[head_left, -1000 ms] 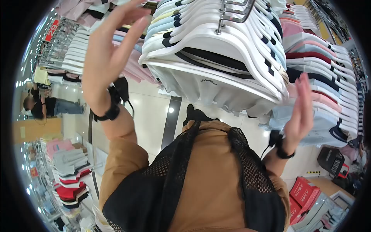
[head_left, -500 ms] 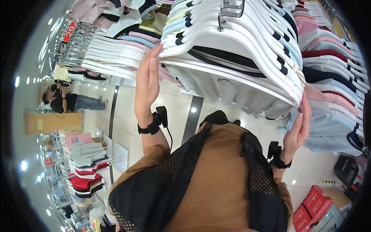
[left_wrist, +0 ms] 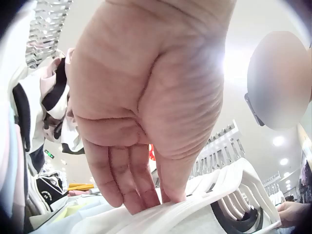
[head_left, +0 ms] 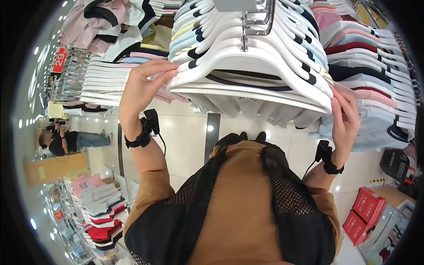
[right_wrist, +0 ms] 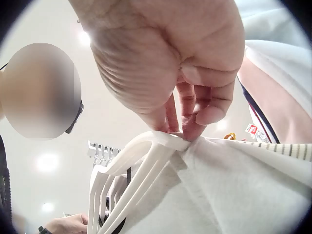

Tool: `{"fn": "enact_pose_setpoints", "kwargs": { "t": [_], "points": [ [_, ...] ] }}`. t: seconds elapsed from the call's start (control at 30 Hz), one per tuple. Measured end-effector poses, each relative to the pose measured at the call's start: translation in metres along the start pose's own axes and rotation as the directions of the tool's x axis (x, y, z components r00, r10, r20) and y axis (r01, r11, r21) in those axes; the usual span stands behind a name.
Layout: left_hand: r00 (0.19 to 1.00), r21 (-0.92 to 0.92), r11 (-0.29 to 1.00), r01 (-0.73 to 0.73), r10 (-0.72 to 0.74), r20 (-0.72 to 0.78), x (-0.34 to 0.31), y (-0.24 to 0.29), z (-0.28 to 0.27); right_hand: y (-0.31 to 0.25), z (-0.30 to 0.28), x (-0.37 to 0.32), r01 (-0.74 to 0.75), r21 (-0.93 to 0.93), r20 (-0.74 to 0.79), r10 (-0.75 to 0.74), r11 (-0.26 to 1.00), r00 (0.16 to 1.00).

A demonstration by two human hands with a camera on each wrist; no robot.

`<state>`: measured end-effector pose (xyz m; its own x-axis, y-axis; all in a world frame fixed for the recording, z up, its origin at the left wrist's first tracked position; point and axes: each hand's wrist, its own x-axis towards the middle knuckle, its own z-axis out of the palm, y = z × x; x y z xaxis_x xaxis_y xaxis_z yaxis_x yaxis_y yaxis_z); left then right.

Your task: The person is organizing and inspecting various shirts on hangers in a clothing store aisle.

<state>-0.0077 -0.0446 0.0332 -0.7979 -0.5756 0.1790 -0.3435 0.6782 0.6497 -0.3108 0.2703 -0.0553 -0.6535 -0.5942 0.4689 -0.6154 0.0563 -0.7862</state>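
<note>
At the front of a rack hangs a white hanger with a pale grey shirt below it, dark neckband showing. My left hand pinches the shoulder at the hanger's left end between thumb and fingers. In the left wrist view that hand reaches down onto white cloth. The hanger's right end is pinched by my right hand. Close up in the right wrist view, the right hand's thumb and fingers meet on the shoulder of a white shirt, over the hanger tip.
Behind the front hanger, several more hung shirts crowd the rack, under a metal hook. Racks of shirts flank it on the left and right. Red boxes stand at lower right. A person stands at far left.
Both hands, raised apart from the hangers at first, have moved inward to the hanger's two ends. Their fingers and thumbs now pinch there.
</note>
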Motion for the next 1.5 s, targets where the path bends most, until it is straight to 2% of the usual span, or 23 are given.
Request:
{"fn": "enact_pose_setpoints", "kwargs": {
  "t": [0.03,0.1,0.23,0.33,0.4,0.53,0.63,0.7,0.73,0.87,0.93,1.03,1.17,1.23,1.27,1.3,1.4,1.47,1.5],
  "points": [
    [1.000,-0.017,1.000,-0.016,0.016,0.002,0.004,0.000,-0.002,-0.006,-0.001,0.001,0.003,-0.021,-0.010,-0.003,1.000,1.000],
    [0.998,-0.061,0.998,0.036,-0.033,0.044,0.007,0.003,-0.003,-0.006,0.005,0.003,-0.023,0.074,-0.024,0.025,0.997,0.999],
    [0.996,-0.109,0.994,-0.003,0.012,0.085,0.013,0.002,-0.001,-0.009,0.007,0.005,-0.035,0.031,-0.059,0.037,0.999,0.998],
    [0.993,-0.123,0.992,-0.035,0.048,0.106,0.017,0.004,0.007,-0.009,0.009,0.004,0.033,-0.011,-0.097,-0.034,0.999,0.995],
    [0.985,-0.078,0.983,-0.169,0.171,0.025,0.017,0.004,0.009,-0.008,0.012,0.003,0.078,-0.050,-0.115,-0.083,0.996,0.990],
    [0.980,-0.177,0.965,-0.194,0.198,0.006,0.020,0.000,0.016,-0.011,0.014,0.001,0.090,-0.099,-0.119,-0.102,0.991,0.988],
    [0.967,-0.172,0.953,-0.248,0.255,0.016,0.023,0.011,0.017,-0.007,0.014,-0.003,0.048,-0.128,-0.127,-0.064,0.991,0.990],
    [0.959,-0.087,0.955,-0.285,0.283,-0.025,0.022,0.018,0.018,-0.007,0.019,0.001,0.085,-0.090,-0.131,-0.096,0.992,0.987],
    [0.963,-0.114,0.956,-0.270,0.267,-0.049,0.024,0.015,0.021,-0.010,0.018,0.003,0.093,-0.137,-0.128,-0.111,0.986,0.986],
    [0.968,-0.126,0.960,-0.249,0.243,-0.058,0.022,0.016,0.027,-0.012,0.021,0.004,0.043,-0.073,-0.155,-0.054,0.996,0.986],
    [0.987,-0.197,0.967,-0.161,0.155,-0.046,0.021,0.020,0.027,-0.011,0.020,0.006,0.056,-0.052,-0.146,-0.063,0.997,0.987],
    [0.971,-0.086,0.968,-0.236,0.238,0.010,0.020,0.025,0.021,-0.010,0.014,0.009,0.032,0.032,-0.104,-0.028,0.999,0.994],
    [0.974,-0.035,0.975,-0.219,0.220,0.043,0.019,0.022,0.019,-0.012,0.013,0.014,-0.003,0.035,-0.096,0.006,0.999,0.995],
    [0.978,-0.093,0.974,-0.207,0.209,0.007,0.018,0.019,0.022,-0.006,0.017,0.012,0.068,0.062,-0.121,-0.060,0.996,0.991],
    [0.990,-0.136,0.981,-0.140,0.141,-0.005,0.015,0.018,0.022,-0.007,0.017,0.012,0.110,-0.012,-0.115,-0.110,0.994,0.987],
    [0.997,-0.176,0.981,-0.082,0.081,-0.013,0.012,0.015,0.024,-0.010,0.017,0.011,0.134,-0.011,-0.086,-0.134,0.991,0.987],
    [0.985,-0.120,0.978,-0.171,0.170,-0.020,0.015,0.018,0.023,-0.014,0.021,0.009,0.185,-0.033,-0.085,-0.187,0.982,0.979],
    [0.978,-0.051,0.977,-0.209,0.207,-0.029,0.022,0.023,0.019,-0.016,0.017,0.017,0.330,-0.208,0.009,-0.335,0.921,0.942],
    [0.969,-0.038,0.969,-0.245,0.244,-0.036,0.022,0.019,0.021,-0.019,0.015,0.018,0.348,-0.226,0.014,-0.355,0.910,0.935]
  ]
}}
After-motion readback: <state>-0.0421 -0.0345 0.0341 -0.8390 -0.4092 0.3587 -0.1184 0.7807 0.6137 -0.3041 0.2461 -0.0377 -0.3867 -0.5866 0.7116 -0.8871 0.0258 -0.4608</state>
